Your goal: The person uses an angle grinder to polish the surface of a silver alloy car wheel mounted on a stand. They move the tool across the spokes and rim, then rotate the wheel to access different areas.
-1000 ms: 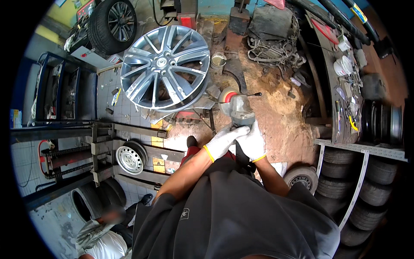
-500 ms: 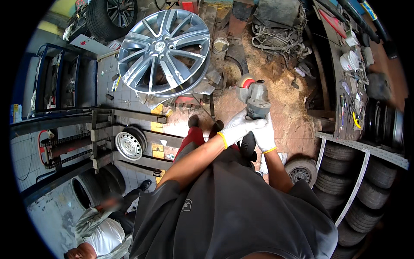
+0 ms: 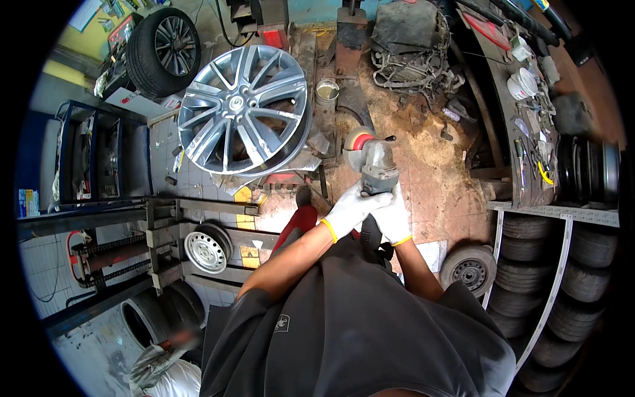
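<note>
Both my hands wear white gloves with yellow cuffs and grip a grey angle grinder [image 3: 374,164] with a red disc at its front. My left hand [image 3: 350,208] wraps the grinder's body from the left. My right hand [image 3: 393,218] holds its rear end, just beside the left. The grinder hangs in front of my chest, above the floor. A large silver alloy wheel rim [image 3: 243,112] lies on the floor to the left of the grinder, apart from it.
A black tyre on a rim [image 3: 162,49] stands at the back left. A metal lift frame [image 3: 165,245] with a small white wheel [image 3: 206,250] lies at the left. Stacked tyres [image 3: 562,264] fill racks at right. A cluttered bench [image 3: 522,92] runs along the right. Another person crouches at the lower left [image 3: 165,364].
The view has shifted, so the rim and floor sit further left and lower. Both hands stay on the grinder, which is now held slightly higher and further forward.
</note>
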